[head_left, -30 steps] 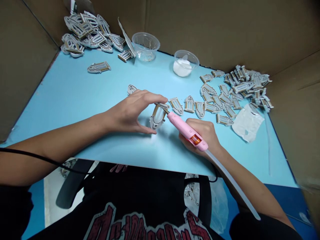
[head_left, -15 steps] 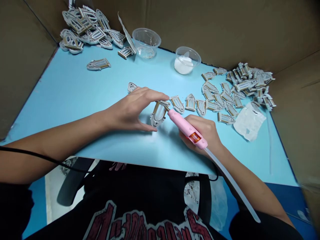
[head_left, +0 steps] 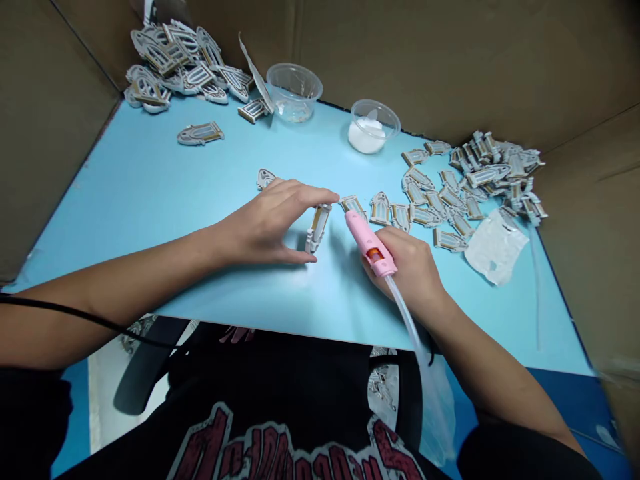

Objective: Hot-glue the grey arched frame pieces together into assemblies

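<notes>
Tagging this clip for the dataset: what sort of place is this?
Probably a small hand-assembly bench for piecework: a blue tabletop boxed in by cardboard walls, heaps of small arched gray-and-tan parts, and a pink hot glue gun in the right hand.

Your head camera looks forward and down from above your chest, close over your left hand [head_left: 263, 223] and right hand [head_left: 413, 277], the blue tabletop [head_left: 125, 200] and the far cardboard wall [head_left: 450, 60].
</notes>
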`<state>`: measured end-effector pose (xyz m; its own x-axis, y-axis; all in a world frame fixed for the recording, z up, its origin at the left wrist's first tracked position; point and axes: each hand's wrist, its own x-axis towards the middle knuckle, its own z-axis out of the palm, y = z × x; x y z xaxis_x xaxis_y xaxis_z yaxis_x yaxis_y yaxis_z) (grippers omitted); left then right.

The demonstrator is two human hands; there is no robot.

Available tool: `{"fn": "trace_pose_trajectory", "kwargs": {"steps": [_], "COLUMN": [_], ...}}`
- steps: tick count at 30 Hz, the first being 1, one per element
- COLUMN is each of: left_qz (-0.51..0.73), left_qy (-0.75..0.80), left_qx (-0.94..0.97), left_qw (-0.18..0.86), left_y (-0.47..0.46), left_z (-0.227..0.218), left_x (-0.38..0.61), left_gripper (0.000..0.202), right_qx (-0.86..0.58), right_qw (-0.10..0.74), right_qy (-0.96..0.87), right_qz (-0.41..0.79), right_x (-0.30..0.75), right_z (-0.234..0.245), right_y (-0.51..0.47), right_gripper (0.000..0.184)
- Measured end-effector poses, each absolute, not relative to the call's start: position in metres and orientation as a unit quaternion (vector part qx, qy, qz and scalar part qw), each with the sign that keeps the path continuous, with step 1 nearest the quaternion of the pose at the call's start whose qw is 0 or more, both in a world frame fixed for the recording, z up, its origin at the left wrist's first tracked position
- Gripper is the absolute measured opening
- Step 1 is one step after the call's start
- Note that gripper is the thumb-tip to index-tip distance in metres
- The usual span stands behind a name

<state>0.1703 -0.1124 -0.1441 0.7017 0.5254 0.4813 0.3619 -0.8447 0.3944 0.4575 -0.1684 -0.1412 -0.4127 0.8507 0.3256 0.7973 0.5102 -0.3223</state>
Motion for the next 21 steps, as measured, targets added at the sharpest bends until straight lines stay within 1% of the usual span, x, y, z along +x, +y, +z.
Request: {"fn": "trace_pose_trajectory", "kwargs": {"steps": [3, 7, 9, 11, 12, 13, 14, 17, 18, 21], "left_qz": [0.267, 0.149, 0.111, 0.112, 0.121, 0.13, 0.132, 0.107, 0.099, 0.105], "left_qy": [0.286, 0.327, 0.346, 0.356, 0.359, 0.361, 0.362, 0.333, 0.313, 0.266], "left_qx": [0.9, 0.9, 0.899, 0.902, 0.904, 0.906, 0.907, 0.918, 0.924, 0.935], "left_qw": [0.194, 0.247, 0.243, 0.216, 0.197, 0.179, 0.168, 0.184, 0.197, 0.21], "left_y": [-0.11, -0.104, -0.101, -0.099, -0.099, -0.099, -0.099, -0.101, -0.102, -0.106], "left_z": [-0.145, -0.149, -0.151, -0.15, -0.149, -0.147, -0.145, -0.138, -0.138, -0.143], "left_x": [0.169, 0.169, 0.169, 0.169, 0.168, 0.168, 0.167, 0.165, 0.165, 0.169], "left_gripper": [0.083, 0.092, 0.095, 0.098, 0.096, 0.089, 0.076, 0.021, 0.015, 0.02], "right_qx": [-0.507, -0.508, -0.511, -0.515, -0.515, -0.513, -0.511, -0.509, -0.51, -0.505], "right_qw": [0.229, 0.244, 0.251, 0.254, 0.254, 0.255, 0.256, 0.258, 0.259, 0.263], "right_qy": [-0.829, -0.825, -0.821, -0.818, -0.818, -0.819, -0.82, -0.82, -0.82, -0.822], "right_qz": [0.051, 0.04, 0.036, 0.035, 0.034, 0.033, 0.031, 0.025, 0.024, 0.026], "right_x": [0.461, 0.464, 0.465, 0.466, 0.467, 0.467, 0.467, 0.467, 0.467, 0.467], "right_z": [-0.141, -0.139, -0.138, -0.138, -0.138, -0.138, -0.138, -0.138, -0.138, -0.139], "right_y": [-0.165, -0.16, -0.159, -0.158, -0.157, -0.157, -0.157, -0.156, -0.156, -0.156], "right_gripper": [0.014, 0.014, 0.015, 0.016, 0.016, 0.016, 0.016, 0.016, 0.016, 0.015]}}
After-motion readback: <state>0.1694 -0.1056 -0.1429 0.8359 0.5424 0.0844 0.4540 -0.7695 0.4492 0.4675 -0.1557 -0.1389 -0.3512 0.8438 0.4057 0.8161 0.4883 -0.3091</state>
